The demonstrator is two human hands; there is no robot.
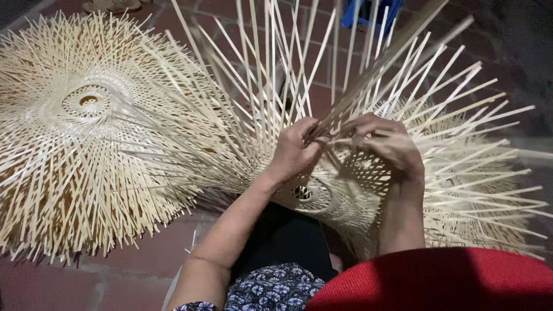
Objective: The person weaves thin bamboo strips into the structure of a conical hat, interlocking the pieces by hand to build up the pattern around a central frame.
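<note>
A half-woven bamboo frame [345, 184] rests on my lap, its pale strips fanning upward and outward, with a small round hole at its woven centre. My left hand [296, 151] pinches a bundle of strips near the middle of the weave. My right hand [387, 144] is closed over other strips just to the right, fingers curled around them. Both hands nearly touch where the strips cross.
A stack of finished woven bamboo pieces [86, 132] with spiky loose ends lies on the red tiled floor [115, 276] at left. A red rounded object [449, 282] sits at bottom right. Something blue [371, 11] stands at the top edge.
</note>
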